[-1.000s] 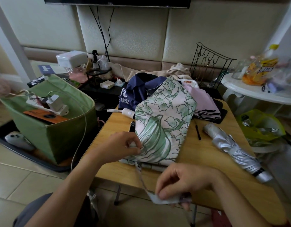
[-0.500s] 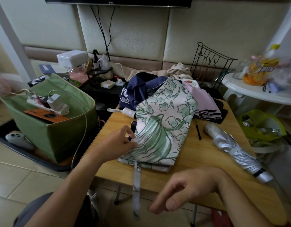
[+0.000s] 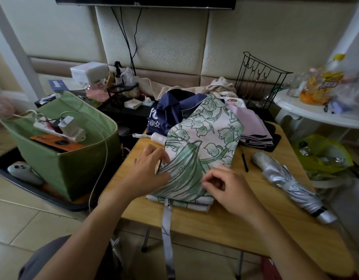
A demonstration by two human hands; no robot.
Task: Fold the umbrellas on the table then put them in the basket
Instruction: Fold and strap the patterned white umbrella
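Limp, light canopy cloth on the floral umbrella (image 3: 202, 150), likely slippery.
Left hand (image 3: 148, 170) presses flat; right hand (image 3: 225, 188) pinches cloth; gather by the strap (image 3: 167, 235).

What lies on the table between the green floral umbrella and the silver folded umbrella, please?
In the head view, a slim black pen-like stick lies on the bare wooden table between the green floral umbrella and the silver folded umbrella; otherwise only tabletop shows.

White umbrella (image 3: 202, 150) has green leaf print, rolled one (image 3: 291, 184) on the right is silver, far ones navy (image 3: 170, 116) and pink (image 3: 253, 126), basket (image 3: 63, 166) green, counter (image 3: 255, 225) light wood.
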